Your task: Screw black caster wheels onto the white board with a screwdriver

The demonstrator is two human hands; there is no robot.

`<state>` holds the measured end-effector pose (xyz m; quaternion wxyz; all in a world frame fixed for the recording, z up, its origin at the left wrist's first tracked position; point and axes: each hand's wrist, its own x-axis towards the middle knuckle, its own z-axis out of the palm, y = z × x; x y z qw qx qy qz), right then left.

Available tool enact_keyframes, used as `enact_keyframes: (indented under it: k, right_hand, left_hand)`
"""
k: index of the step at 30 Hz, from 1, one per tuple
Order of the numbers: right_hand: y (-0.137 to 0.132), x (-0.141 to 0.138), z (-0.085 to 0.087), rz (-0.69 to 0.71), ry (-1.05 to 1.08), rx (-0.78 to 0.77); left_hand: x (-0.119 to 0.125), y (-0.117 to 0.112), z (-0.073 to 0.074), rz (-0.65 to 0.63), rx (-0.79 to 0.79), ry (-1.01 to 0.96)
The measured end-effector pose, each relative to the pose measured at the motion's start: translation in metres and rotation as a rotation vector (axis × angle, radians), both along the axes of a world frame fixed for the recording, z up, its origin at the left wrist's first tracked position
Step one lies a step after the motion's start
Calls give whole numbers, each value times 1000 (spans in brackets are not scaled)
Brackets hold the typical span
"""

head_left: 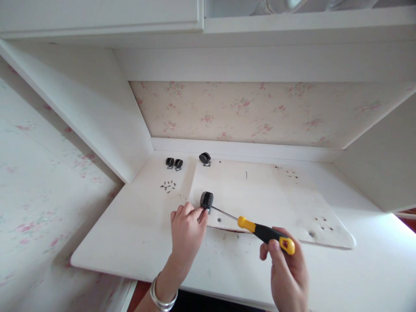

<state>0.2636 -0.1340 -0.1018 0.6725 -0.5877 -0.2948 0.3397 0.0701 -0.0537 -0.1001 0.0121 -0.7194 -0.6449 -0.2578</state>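
My right hand (287,271) is closed around the black and yellow handle of a screwdriver (247,224). Its metal shaft points left, and the tip meets the base of a black caster wheel (206,199). With its fingertips, my left hand (187,232) grips that caster's base from the near side. The caster stands at the left front corner of a white board (260,195) lying flat on the desk. Where exactly the tip sits is hidden by the fingers and the caster.
Another caster (204,158) stands at the board's far left corner. Two loose casters (174,163) lie on the white desk (136,234), with several small screws (168,186) in front of them. Screw holes (324,223) mark the board's right side. An upper shelf (260,26) overhangs, and side panels (87,99) flank the desk.
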Motion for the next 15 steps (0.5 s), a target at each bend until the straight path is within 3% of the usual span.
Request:
enact_keyframes:
  k: [15]
  right_hand:
    - [-1, 0, 2, -17, -17, -15]
  left_hand:
    - [-3, 2, 0, -40, -25, -3]
